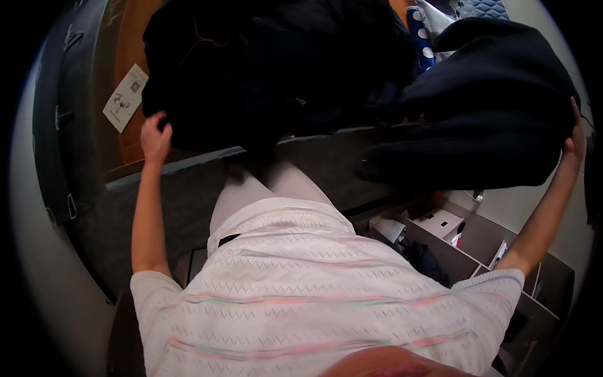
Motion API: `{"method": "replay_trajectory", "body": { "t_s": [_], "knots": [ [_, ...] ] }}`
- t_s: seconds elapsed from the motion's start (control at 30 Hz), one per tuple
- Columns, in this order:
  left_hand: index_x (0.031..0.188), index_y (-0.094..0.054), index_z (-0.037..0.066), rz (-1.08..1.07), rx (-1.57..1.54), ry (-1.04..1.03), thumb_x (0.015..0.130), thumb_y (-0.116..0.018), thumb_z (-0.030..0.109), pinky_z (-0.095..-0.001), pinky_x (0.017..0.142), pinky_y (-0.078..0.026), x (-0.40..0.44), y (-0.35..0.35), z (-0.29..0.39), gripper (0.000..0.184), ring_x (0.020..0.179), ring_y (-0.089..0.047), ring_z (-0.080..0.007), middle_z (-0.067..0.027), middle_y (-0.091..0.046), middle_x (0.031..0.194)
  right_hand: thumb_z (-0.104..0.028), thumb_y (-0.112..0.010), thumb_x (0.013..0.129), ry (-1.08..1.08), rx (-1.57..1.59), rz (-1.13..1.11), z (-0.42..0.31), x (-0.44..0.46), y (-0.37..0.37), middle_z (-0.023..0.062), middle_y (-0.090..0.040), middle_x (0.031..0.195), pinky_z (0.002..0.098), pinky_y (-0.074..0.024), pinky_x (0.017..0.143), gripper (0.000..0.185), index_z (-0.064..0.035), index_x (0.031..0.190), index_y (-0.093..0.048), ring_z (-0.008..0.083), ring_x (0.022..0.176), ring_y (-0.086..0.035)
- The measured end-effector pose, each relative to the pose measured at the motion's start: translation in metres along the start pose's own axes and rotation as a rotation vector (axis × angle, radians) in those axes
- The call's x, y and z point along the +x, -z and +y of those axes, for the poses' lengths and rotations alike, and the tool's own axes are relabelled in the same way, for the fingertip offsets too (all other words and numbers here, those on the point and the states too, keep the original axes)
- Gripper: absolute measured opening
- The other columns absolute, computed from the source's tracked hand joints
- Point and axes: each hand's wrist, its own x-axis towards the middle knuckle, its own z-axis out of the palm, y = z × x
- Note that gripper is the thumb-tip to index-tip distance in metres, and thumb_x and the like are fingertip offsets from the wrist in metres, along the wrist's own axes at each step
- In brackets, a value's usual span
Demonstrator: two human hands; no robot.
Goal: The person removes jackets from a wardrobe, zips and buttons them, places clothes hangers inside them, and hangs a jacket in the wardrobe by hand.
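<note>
A large black garment (264, 69), possibly a coat, is spread over a wooden surface in front of me. A long dark part (483, 119), like a sleeve or leg, reaches out to the right and hangs past the edge. My left hand (156, 138) is at the garment's left edge, fingers bent onto the cloth, their tips partly lost against the black. At the far right, my right hand (574, 135) grips the outer end of the long part, thumb on the near side. The dark cloth hides most folds and details.
A printed card (125, 98) lies on the wooden surface (133, 151) at the left. Polka-dot blue fabric (422, 39) and a quilted blue piece (480, 9) are at the back right. An open compartmented shelf unit (461, 254) with several items stands below right.
</note>
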Motion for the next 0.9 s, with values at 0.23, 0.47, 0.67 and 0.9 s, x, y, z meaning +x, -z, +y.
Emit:
{"method": "replay_trajectory", "body": {
  "t_s": [0.23, 0.47, 0.67, 0.9],
  "knots": [
    [0.097, -0.065, 0.009, -0.184, 0.037, 0.537, 0.069, -0.06, 0.014, -0.0372, 0.08, -0.047, -0.182, 0.031, -0.078, 0.029, 0.087, -0.061, -0.0271, -0.0111, -0.063, 0.093, -0.009, -0.064, 0.077, 0.011, 0.2, -0.095, -0.014, -0.041, -0.081, 0.0149, -0.061, 0.093, 0.031, -0.048, 0.074, 0.028, 0.0049, 0.101, -0.059, 0.0226, 0.082, -0.06],
    [0.098, -0.065, 0.008, -0.26, -0.042, 0.665, 0.07, -0.06, 0.017, -0.0357, 0.077, -0.048, -0.213, 0.051, -0.121, 0.03, 0.085, -0.062, -0.0261, -0.0112, -0.065, 0.088, -0.009, -0.067, 0.075, 0.153, 0.361, -0.102, -0.105, -0.086, -0.128, 0.0155, -0.062, 0.088, 0.0313, -0.049, 0.069, 0.028, 0.0049, 0.098, -0.059, 0.0228, 0.078, -0.06],
    [0.097, -0.065, 0.008, -0.27, -0.164, 0.573, 0.071, -0.06, 0.017, -0.036, 0.076, -0.048, -0.195, 0.104, -0.186, 0.029, 0.083, -0.061, -0.0272, -0.0111, -0.065, 0.087, -0.009, -0.069, 0.072, 0.341, 0.697, -0.016, -0.262, -0.171, -0.165, 0.016, -0.063, 0.083, 0.0316, -0.0499, 0.065, 0.028, 0.0049, 0.095, -0.06, 0.0229, 0.074, -0.061],
    [0.096, -0.065, 0.006, -0.309, -0.115, 0.554, 0.071, -0.058, 0.015, -0.0372, 0.076, -0.048, -0.207, 0.252, -0.324, 0.028, 0.084, -0.061, -0.0282, -0.0116, -0.064, 0.084, -0.013, -0.055, 0.075, 1.312, 0.016, 0.102, -0.528, -0.348, -0.259, 0.0167, -0.063, 0.079, 0.0314, -0.0479, 0.064, 0.022, 0.0047, 0.083, -0.063, 0.0241, 0.07, -0.059]
  ]
}}
